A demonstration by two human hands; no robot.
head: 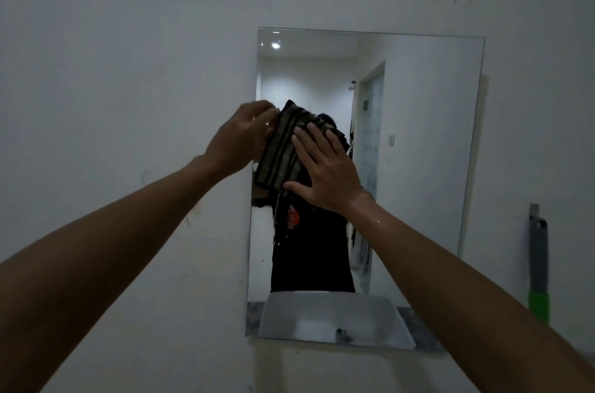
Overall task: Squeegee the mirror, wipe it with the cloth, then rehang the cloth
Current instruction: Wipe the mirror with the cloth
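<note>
in the head view, both bare arms reach up toward a frameless rectangular mirror (418, 151) fixed on a pale wall (128, 38). a dark cloth (280, 151) with lighter stripes is bunched in front of the mirror's left part, about halfway up the glass. the left hand (240, 138) grips the cloth's upper left edge, its fingers curled around the fabric near the mirror's left border. the right hand (325, 170) lies flat on the cloth with fingers straight and spread, the thumb stretched out below toward the cloth's lower edge, pressing the fabric toward the glass. whether the cloth touches the glass itself cannot be told. the mirror reflects a person in a dark top, a lit room and a doorway. at the mirror's lower edge a white basin shows in reflection. to the right of the mirror, a tool with a grey and green handle (538, 267) stands upright against the wall, apart from both hands.
</note>
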